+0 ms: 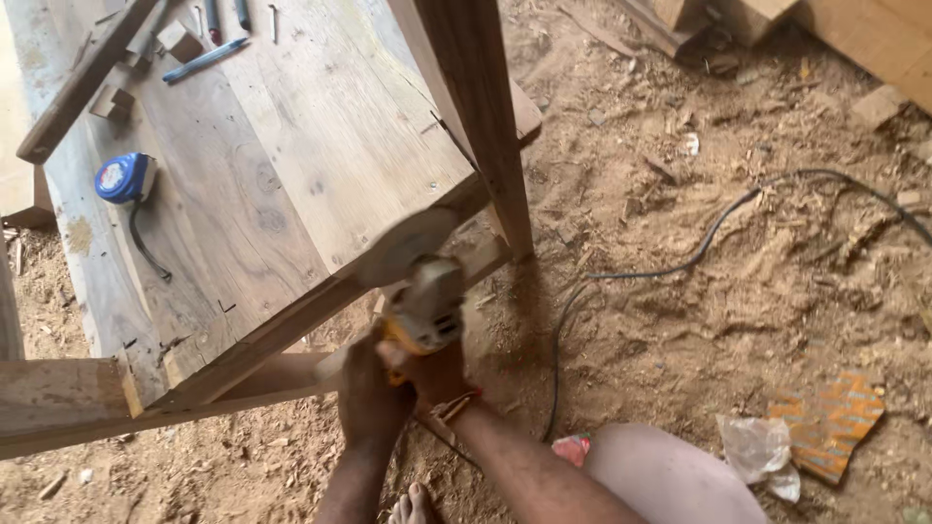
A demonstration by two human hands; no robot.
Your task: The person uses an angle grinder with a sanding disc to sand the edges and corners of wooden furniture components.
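Dirt floor (738,291) strewn with sawdust, wood chips, offcuts. Upturned wooden table (291,165), leg (490,116) pointing up, pale planks scuffed. Both hands closed around angle grinder (422,311): left hand (369,393) and right hand (427,374) clasped together on rear handle, disc blurred against table rail. Black cable (699,252) snakes across dirt. Blue tape measure (124,178), blue pencil (204,60) lie on planks. Crumpled plastic bag (757,448), orange patterned scrap (830,422) near right.
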